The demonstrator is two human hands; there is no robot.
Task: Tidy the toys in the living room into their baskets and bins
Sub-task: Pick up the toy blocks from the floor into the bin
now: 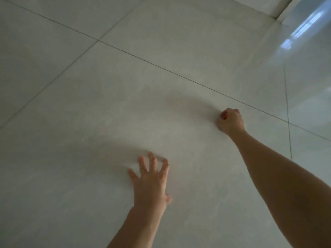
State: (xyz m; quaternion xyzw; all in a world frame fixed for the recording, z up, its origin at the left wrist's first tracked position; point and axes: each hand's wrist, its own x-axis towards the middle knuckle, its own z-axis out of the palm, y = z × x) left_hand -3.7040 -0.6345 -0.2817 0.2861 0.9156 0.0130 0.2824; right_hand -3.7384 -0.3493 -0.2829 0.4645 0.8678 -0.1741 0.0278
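Below, on the pale tiled floor (125, 77): left hand (152, 181), fingers spread, holding nothing. Right hand (230, 120), curled into a fist around something small and red (223, 115), mostly hidden; its kind cannot be told.

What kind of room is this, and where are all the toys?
Probably an indoor room, seen close to its pale tiled floor with dark grout lines. No toys or baskets show, only a left hand spread open and a curled right hand.
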